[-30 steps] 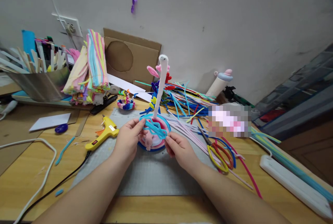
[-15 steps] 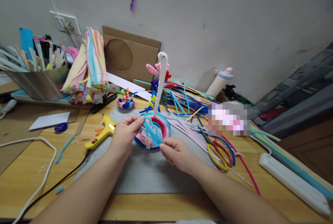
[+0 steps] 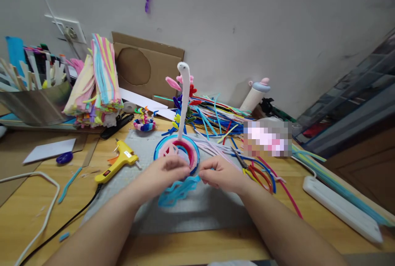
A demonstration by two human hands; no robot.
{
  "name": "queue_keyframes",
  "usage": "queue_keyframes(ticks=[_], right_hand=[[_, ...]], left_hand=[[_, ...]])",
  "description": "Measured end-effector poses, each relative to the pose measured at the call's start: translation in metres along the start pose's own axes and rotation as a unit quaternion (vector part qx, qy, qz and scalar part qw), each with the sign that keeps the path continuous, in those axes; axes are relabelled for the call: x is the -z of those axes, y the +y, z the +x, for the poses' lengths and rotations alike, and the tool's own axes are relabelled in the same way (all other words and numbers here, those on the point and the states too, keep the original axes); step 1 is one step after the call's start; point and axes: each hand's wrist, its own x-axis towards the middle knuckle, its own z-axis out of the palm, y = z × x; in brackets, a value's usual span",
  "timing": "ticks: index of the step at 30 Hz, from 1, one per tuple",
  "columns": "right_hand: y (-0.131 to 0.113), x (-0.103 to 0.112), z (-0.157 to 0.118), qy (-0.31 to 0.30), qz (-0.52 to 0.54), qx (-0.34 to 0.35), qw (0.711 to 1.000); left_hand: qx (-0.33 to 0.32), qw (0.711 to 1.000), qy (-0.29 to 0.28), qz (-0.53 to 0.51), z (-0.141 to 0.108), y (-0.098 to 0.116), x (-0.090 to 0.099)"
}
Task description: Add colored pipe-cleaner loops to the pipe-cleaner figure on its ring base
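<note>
A round base (image 3: 195, 150) of blue, pink and red pipe cleaners lies on the grey mat, with a white upright stem (image 3: 185, 97) rising from it. In front of the base hangs a wavy light-blue pipe-cleaner piece (image 3: 176, 192). My right hand (image 3: 217, 172) pinches its right end between thumb and fingers. My left hand (image 3: 166, 173) is just above the blue piece, covering the front left of the base; its fingers are curled, and whether they grip anything is hidden.
A yellow glue gun (image 3: 119, 161) with a black cord lies left of the mat. Scissors (image 3: 254, 173) and loose pipe cleaners are on the right, near a white power strip (image 3: 342, 208). Cardboard (image 3: 166, 58) leans on the wall behind.
The light-blue piece has moved from over the round base to in front of it, nearer me. My left hand has shifted down and right. The whole view has shifted slightly.
</note>
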Motion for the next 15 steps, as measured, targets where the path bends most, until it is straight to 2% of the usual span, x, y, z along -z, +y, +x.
queue_keyframes(ticks=[2,5,10,12,15], right_hand=[[-0.001,-0.001,-0.002,-0.02,-0.033,0.007,0.999],[-0.001,-0.003,-0.003,-0.029,-0.063,0.024,0.997],[-0.012,-0.001,-0.007,-0.043,-0.127,0.045,0.99],[-0.018,0.004,-0.014,-0.015,-0.167,0.046,0.985],[-0.018,0.023,-0.031,0.079,-0.24,0.023,0.967]], left_hand=[[0.029,0.997,-0.034,0.065,-0.003,-0.003,-0.012],[0.051,0.989,-0.034,0.135,-0.004,-0.009,-0.022],[0.019,0.994,-0.034,0.099,0.001,-0.02,-0.023],[0.005,0.998,-0.023,0.064,0.003,-0.022,-0.024],[0.003,1.0,-0.015,0.016,0.004,-0.021,-0.027]])
